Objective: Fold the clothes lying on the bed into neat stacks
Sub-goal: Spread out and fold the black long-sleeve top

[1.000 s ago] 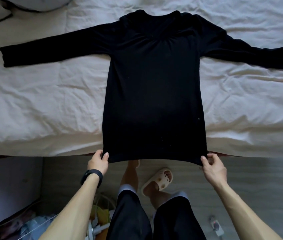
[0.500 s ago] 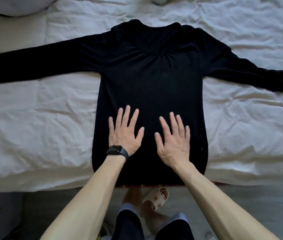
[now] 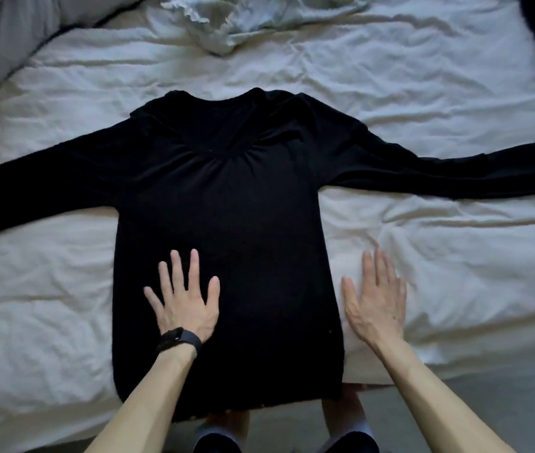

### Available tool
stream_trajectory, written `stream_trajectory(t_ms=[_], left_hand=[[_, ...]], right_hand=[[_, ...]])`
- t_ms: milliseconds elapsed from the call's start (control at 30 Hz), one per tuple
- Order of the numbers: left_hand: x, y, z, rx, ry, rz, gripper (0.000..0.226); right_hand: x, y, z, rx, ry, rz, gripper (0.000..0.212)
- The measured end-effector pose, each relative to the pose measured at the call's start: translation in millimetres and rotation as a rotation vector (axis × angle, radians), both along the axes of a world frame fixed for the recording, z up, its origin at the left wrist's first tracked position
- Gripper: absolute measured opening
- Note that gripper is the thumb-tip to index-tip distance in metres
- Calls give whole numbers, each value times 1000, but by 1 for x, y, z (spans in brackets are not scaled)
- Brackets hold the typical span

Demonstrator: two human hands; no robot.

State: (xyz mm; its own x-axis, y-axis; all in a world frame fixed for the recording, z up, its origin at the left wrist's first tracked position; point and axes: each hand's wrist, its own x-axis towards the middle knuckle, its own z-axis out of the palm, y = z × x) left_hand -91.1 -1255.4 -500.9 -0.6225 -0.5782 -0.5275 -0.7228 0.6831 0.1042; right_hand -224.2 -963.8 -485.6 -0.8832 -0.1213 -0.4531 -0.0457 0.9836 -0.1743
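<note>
1. Found black top (image 3: pixel 220 223) flat on bed (image 3: pixel 423 93), sleeves outstretched, ready for folding.
2. Pinned its body with left hand (image 3: pixel 184 302), fingers splayed.
3. Rested right hand (image 3: pixel 374 299) flat, fingers straight, just beside it on bed.

Left hand (image 3: pixel 187 307), right hand (image 3: pixel 374 305), flat

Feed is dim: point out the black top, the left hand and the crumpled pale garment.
black top (image 3: pixel 227 204): head view, mid chest.
left hand (image 3: pixel 186 304): head view, back of hand.
crumpled pale garment (image 3: pixel 227 29): head view, bunched middle.
</note>
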Motion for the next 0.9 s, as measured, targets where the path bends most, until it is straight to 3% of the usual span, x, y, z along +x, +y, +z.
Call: stream_trajectory(t_ms=[133, 333, 400, 533, 667, 800, 900], left_hand=[[-81, 53, 2, 58, 76, -232, 66], [-224, 128, -3, 53, 148, -402, 64], [-269, 145, -1, 21, 217, -456, 61], [-350, 172, 3, -16, 279, -602, 54], [-405, 184, 14, -34, 174, -815, 45], [-434, 188, 28, -4, 90, -974, 40], [-452, 192, 30, 60, 58, -952, 18]], right_hand=[[-49, 42, 24, -492, 3, -388, 64], [-190, 129, 14, -933, 52, -1209, 57], [-238, 161, 6, -998, 53, -1391, 53], [-293, 199, -1, -1056, -39, -1544, 67], [-322, 208, 0, -1087, -75, -1562, 57], [-332, 216, 1, -1171, -115, -1544, 32], [-337, 222, 5, -1215, -82, -1554, 63]])
